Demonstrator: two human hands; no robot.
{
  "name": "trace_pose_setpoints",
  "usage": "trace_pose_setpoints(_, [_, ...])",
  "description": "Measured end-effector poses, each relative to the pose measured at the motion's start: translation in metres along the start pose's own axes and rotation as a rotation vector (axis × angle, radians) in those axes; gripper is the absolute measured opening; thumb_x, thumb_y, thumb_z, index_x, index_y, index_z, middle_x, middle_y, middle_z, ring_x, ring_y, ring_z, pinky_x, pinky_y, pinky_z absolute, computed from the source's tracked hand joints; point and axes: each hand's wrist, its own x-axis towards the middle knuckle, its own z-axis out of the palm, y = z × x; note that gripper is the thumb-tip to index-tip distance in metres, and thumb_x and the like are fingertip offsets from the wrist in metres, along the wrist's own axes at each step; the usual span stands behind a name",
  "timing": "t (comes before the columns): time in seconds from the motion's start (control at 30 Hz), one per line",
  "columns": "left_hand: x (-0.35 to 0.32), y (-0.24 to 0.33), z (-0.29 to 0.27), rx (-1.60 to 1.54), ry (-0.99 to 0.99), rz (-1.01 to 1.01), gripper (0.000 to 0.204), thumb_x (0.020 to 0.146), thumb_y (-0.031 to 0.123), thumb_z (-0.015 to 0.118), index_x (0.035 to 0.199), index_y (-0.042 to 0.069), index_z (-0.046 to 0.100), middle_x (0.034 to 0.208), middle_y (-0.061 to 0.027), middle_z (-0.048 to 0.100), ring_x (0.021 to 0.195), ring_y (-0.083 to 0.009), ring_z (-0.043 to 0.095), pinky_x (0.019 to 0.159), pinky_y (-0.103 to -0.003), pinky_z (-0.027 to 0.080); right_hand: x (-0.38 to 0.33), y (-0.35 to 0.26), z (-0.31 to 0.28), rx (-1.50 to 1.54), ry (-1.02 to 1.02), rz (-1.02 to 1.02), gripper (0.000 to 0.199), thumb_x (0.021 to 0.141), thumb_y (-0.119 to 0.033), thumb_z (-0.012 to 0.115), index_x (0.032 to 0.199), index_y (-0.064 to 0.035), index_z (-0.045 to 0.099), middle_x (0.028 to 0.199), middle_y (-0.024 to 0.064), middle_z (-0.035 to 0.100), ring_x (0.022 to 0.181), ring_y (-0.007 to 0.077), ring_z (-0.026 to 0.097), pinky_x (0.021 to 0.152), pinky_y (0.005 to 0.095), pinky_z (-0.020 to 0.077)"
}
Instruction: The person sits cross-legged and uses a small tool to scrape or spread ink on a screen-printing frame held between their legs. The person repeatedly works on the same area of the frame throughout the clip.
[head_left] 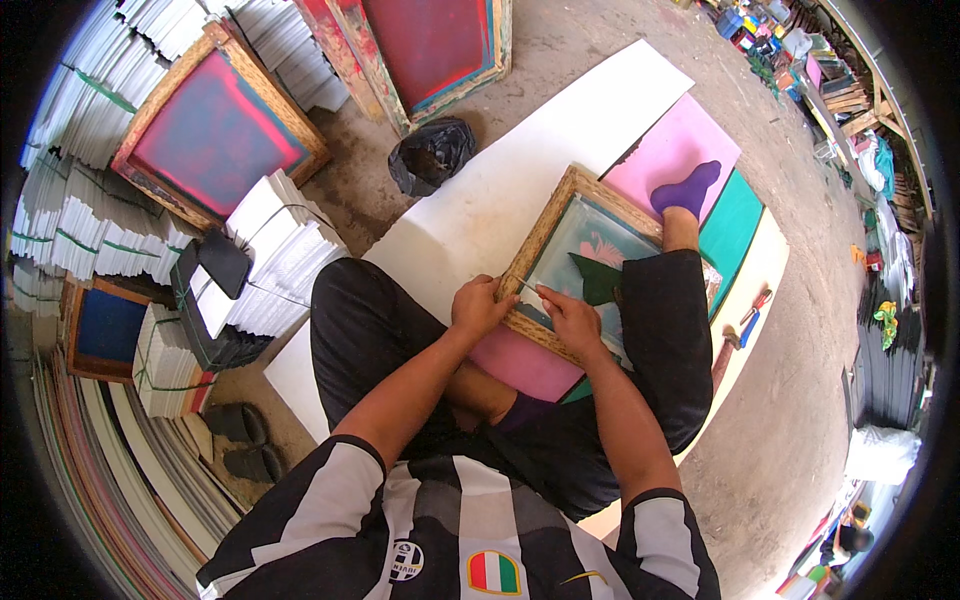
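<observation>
A wooden-framed printing screen [542, 222] lies between my bent legs, its pale mesh marked with a pink patch. On its left rail my left hand [478, 308] is closed around the wood. My right hand [572, 318], also closed, pinches a slender tool [527, 286] whose tip points at that same rail; its exact kind is too small to make out. A dark green scrap [597, 279] rests on the mesh beside my right hand. My right leg covers part of the screen's right side.
Under the screen are white [480, 215], pink [640, 165] and green [735, 225] sheets. Pliers [758, 305] and a hammer [727, 355] lie to the right. A black bag [432, 157] sits beyond; more framed screens [215, 135] and paper stacks [285, 250] stand left.
</observation>
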Motion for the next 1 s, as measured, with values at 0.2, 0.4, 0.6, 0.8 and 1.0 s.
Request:
trace_pose_setpoints(0.2, [-0.001, -0.001, 0.001, 0.01, -0.022, 0.012, 0.055, 0.085, 0.053, 0.074, 0.102, 0.0, 0.075, 0.101, -0.0181, 0.07, 0.092, -0.0375, 0.069, 0.081, -0.047, 0.056, 0.016, 0.016, -0.006, 0.844, -0.295, 0.519, 0.037, 0.104, -0.036, 0.06, 0.117, -0.0047, 0.073, 0.069, 0.0001, 0.056, 0.048, 0.008, 0.043, 0.044, 0.0273, 0.0325])
trace_pose_setpoints(0.4, [-0.001, 0.006, 0.0, -0.042, -0.007, 0.0, 0.05, 0.083, 0.043, 0.077, 0.11, 0.001, 0.074, 0.102, -0.0174, 0.07, 0.095, -0.0364, 0.069, 0.084, -0.045, 0.055, 0.017, 0.037, -0.007, 0.406, -0.287, 0.341, 0.037, 0.101, -0.037, 0.062, 0.108, -0.0027, 0.074, 0.068, 0.0008, 0.055, 0.049, 0.0079, 0.045, 0.044, 0.0277, 0.0334])
trace_pose_setpoints(0.6, [-0.004, 0.006, 0.002, -0.074, 0.033, -0.035, 0.051, 0.082, 0.041, 0.078, 0.114, 0.0, 0.074, 0.104, -0.0179, 0.07, 0.096, -0.0361, 0.069, 0.084, -0.045, 0.055, -0.016, 0.007, -0.013, 0.085, 0.042, 0.131, 0.038, 0.096, -0.037, 0.064, 0.119, -0.0078, 0.072, 0.095, 0.0209, 0.074, 0.091, 0.0388, 0.072, 0.082, 0.0485, 0.0541])
trace_pose_setpoints(0.8, [-0.004, 0.005, 0.003, -0.093, 0.036, -0.022, 0.051, 0.082, 0.04, 0.079, 0.114, 0.001, 0.074, 0.102, -0.0176, 0.07, 0.096, -0.0361, 0.068, 0.084, -0.045, 0.055, -0.02, 0.002, 0.0, -0.121, 0.191, 0.012, 0.031, 0.099, -0.035, 0.062, 0.127, -0.0239, 0.071, 0.09, 0.0173, 0.074, 0.084, 0.0392, 0.071, 0.075, 0.0492, 0.0549])
trace_pose_setpoints(1.0, [-0.004, 0.01, 0.002, -0.061, 0.045, -0.032, 0.053, 0.082, 0.039, 0.078, 0.119, 0.003, 0.072, 0.105, -0.0168, 0.069, 0.097, -0.0354, 0.068, 0.084, -0.044, 0.055, -0.02, 0.002, 0.005, -0.184, 0.174, 0.029, 0.03, 0.1, -0.032, 0.061, 0.128, -0.0269, 0.071, 0.09, 0.0159, 0.074, 0.084, 0.0385, 0.071, 0.075, 0.0502, 0.0548])
